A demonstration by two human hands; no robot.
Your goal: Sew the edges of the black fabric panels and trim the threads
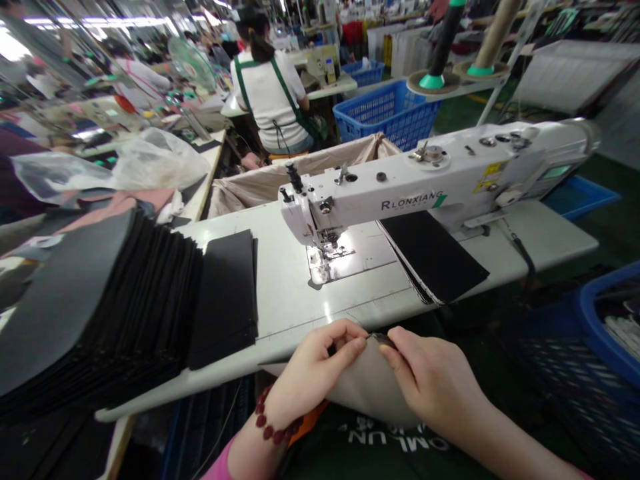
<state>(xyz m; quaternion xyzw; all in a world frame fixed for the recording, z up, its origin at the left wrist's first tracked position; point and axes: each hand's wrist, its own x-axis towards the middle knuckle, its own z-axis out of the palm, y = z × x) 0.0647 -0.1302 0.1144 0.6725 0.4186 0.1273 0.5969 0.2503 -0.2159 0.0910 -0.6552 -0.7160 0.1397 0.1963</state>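
My left hand [325, 367] pinches the upper edge of a pale grey fabric panel [363, 383] between thumb and bent fingers. Close beside it, my right hand [435, 373] is closed at the same edge. A small dark piece [385, 341] shows at its fingertips; whether it is a tool or part of the panel cannot be made out. The panel hangs below the table's front edge, over a dark apron with white lettering [395, 437]. Beyond my hands stands a white sewing machine [370, 190], its lit needle area [327, 257] bare of fabric.
Left on the table [285, 293] lie a thin black panel pile [225, 293] and a tall dark stack [125, 300]. More black panels [435, 253] lie under the machine arm. Blue baskets [585, 347] stand right and behind. A co-worker [270, 87] sits ahead.
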